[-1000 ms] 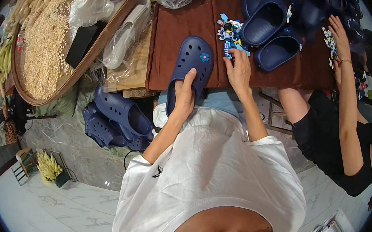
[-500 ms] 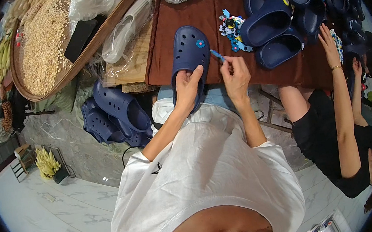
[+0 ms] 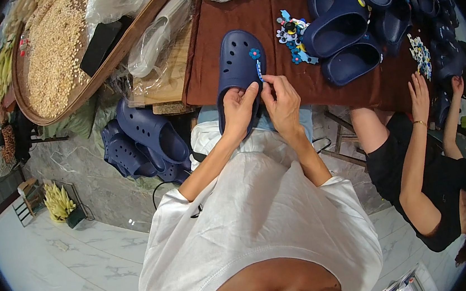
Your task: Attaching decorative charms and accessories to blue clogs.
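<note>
A navy foam clog (image 3: 236, 61) with round holes lies toe-away at the near edge of the brown cloth. My left hand (image 3: 239, 108) is closed on it, fingers inside the opening and thumb on top. A blue flower charm (image 3: 255, 53) sits on the clog's upper right. Just below the flower, a small blue-and-white charm (image 3: 260, 71) stands against the right side of the upper, pinched by my right hand (image 3: 281, 100). Whether that charm is seated in a hole cannot be told. A pile of colourful charms (image 3: 293, 36) lies on the cloth to the right.
More navy clogs (image 3: 339, 26) crowd the right of the brown cloth (image 3: 218, 18). At the left stand a round tray of pale kernels (image 3: 48, 62) and a bagged white clog (image 3: 158, 37). Several navy clogs (image 3: 150, 134) hang below. A co-worker (image 3: 427, 177) sits at the right.
My right hand has moved left with the charm, bringing it from beside the clog onto its upper. The co-worker's hand has drawn back from the clogs toward the near edge.
</note>
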The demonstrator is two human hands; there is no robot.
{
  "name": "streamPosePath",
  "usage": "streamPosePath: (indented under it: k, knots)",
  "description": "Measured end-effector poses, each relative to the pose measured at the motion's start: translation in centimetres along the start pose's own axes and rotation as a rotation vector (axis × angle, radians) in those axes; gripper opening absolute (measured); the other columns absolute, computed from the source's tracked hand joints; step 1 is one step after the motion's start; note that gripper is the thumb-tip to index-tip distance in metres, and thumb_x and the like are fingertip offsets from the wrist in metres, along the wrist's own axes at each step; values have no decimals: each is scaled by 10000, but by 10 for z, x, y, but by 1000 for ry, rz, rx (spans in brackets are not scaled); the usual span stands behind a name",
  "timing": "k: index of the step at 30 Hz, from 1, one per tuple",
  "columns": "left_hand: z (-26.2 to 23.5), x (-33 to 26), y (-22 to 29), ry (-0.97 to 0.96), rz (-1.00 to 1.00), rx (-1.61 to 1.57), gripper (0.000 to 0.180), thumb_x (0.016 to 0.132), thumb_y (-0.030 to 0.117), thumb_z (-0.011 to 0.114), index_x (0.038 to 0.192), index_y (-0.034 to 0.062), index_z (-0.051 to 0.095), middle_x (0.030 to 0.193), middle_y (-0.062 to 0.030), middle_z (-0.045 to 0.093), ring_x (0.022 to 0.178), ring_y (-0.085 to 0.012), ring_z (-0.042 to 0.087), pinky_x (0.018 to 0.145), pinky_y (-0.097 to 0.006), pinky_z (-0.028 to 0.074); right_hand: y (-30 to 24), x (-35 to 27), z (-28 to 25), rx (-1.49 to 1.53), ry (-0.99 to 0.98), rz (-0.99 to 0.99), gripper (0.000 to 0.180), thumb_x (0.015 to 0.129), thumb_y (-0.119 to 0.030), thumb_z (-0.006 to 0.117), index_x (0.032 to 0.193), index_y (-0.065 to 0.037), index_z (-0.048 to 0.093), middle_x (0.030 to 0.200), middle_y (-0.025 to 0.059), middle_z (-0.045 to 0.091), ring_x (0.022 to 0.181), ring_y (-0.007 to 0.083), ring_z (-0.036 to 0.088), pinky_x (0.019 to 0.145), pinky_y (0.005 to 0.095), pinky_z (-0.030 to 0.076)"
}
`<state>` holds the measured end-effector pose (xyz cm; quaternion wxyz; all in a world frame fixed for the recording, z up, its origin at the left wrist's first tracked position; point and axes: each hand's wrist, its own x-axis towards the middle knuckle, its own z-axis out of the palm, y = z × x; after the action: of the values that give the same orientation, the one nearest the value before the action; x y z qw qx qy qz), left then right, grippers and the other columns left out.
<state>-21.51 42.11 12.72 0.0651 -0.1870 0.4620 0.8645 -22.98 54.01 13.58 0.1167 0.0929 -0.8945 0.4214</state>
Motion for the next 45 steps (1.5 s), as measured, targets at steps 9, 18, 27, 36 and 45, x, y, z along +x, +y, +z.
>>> streamPosePath:
  k: [9,18,27,36,45]
  knots:
    - [-4,2,-6,14,0,75,279,973,123,624,1186,-49,570,1114,-60,650,972,-97,603,862,-248,476,-8,6,-3,-164,-80,-132,210,831,1,649,1035,-5,600,914,148,583,831,344,595,728,443,498]
    - [-3,4,-7,-21,38,68,307,956,83,615,1218,-56,536,1153,-81,633,1015,-117,601,883,-260,477,-6,7,-5,170,-95,98,175,907,-50,620,1078,-22,599,929,138,597,816,296,632,718,396,511]
    - [-2,4,1,-68,13,-8,361,954,76,615,1260,-91,520,1194,-117,633,1076,-139,605,952,-281,466,2,9,-9,199,-65,207,166,933,-118,620,1072,-30,617,938,128,613,794,268,654,719,380,513]
    - [-8,0,11,6,-46,-69,421,982,203,597,1285,-79,518,1227,-107,619,1071,-163,605,963,-311,465,78,25,-22,-390,87,87,297,884,-193,697,1114,-34,595,1028,167,592,947,355,582,783,455,466]
    - [0,30,11,52,-118,-485,460,958,268,595,1291,-39,509,1269,-137,596,1134,-249,584,1026,-394,442,90,36,-17,-341,180,125,207,868,-182,727,945,-38,601,847,118,624,799,303,621,699,423,481]
